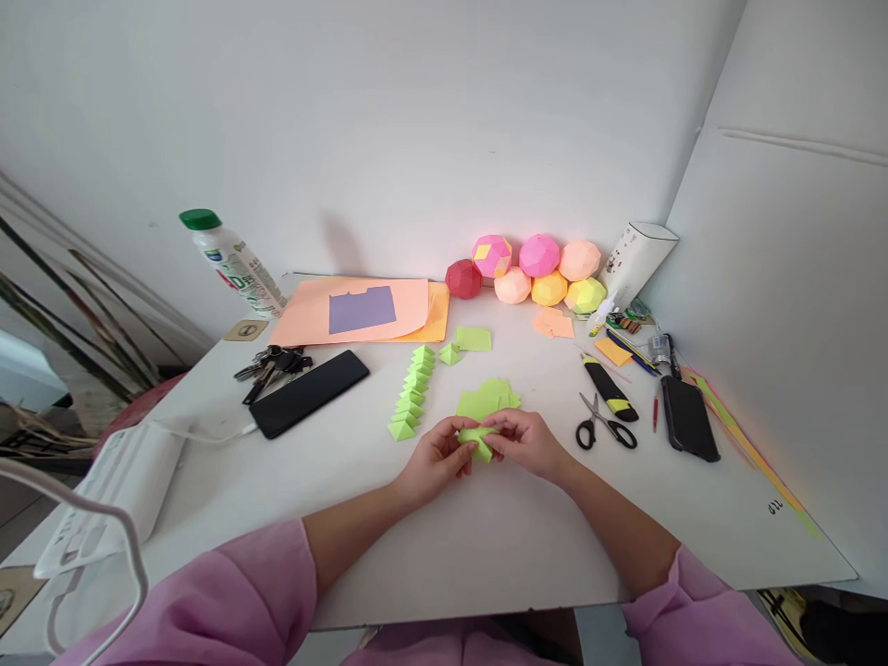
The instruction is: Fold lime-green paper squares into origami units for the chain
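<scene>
Both my hands meet over the middle of the white table. My left hand [437,462] pinches the left side of a small folded green paper [474,442]. On its right side, the fingers of my right hand [528,444] are closed on the same paper. Just beyond my fingers lie flat green paper pieces [488,398], overlapping one another. A row of folded green pieces [411,396] stands to the left of them. One more folded green piece [450,353] sits near a green sheet [474,339] farther back.
Paper balls [539,254] are stacked by the wall. Scissors [605,424], a cutter [610,388] and a phone [690,418] lie at the right. A black phone [309,394], keys [270,365], a bottle [240,270] and orange sheets [305,310] are at the left.
</scene>
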Available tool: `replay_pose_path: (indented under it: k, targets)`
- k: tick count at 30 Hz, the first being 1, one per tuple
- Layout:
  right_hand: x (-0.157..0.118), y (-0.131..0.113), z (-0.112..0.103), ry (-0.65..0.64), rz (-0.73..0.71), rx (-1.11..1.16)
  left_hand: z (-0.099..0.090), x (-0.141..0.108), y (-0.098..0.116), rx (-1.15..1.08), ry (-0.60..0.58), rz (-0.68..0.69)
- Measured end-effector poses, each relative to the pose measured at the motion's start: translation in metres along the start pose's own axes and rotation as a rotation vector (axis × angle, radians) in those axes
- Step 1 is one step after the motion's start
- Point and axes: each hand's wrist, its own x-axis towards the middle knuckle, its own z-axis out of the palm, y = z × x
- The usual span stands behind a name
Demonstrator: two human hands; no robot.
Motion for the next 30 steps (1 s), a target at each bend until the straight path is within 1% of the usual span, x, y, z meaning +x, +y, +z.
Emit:
replay_pose_path:
  k: [5, 16, 23, 30]
  targets:
    - [-0.0003, -0.0033, -0.0001, 0.019, -0.011, -0.037, 0.001, -0.0008, 0.0017, 0.017, 0.017, -0.006]
    - [-0.0005, -0.0031, 0.0005, 0.008, 0.018, -0.006, -0.0005, -0.0007, -0.0002, 0.019, 0.011, 0.002]
    - [-0.0008, -0.004, 0.001, 0.016, 0.004, -0.029, 0.0013, -0.0006, 0.0024, 0.032, 0.018, -0.006]
    - [-0.0003, -0.0036, 0.0009, 0.011, 0.004, -0.031, 0.0008, -0.0008, 0.0, 0.021, 0.019, -0.009]
